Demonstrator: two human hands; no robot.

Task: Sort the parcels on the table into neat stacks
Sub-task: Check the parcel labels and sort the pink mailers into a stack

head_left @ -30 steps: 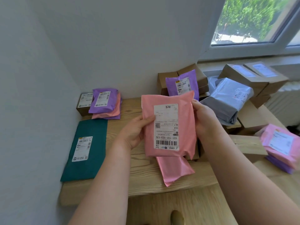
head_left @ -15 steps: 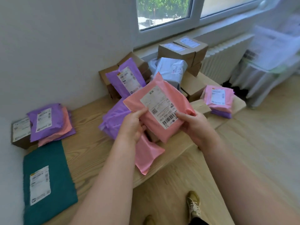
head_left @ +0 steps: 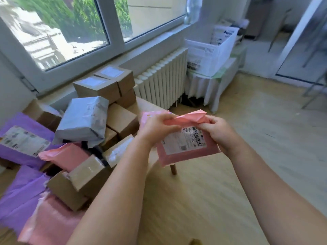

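Holding a pink parcel (head_left: 185,147) in mid-air, label up.
Pinching its crumpled top edge with left hand (head_left: 155,126) and right hand (head_left: 217,129), both clenched on the plastic, just off the table (head_left: 143,104) corner, beside jumbled brown boxes (head_left: 122,121).

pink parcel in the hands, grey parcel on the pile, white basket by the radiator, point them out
pink parcel (head_left: 185,145): head view, on its white shipping label.
grey parcel (head_left: 83,119): head view, on its top face.
white basket (head_left: 200,55): head view, on its perforated front wall.
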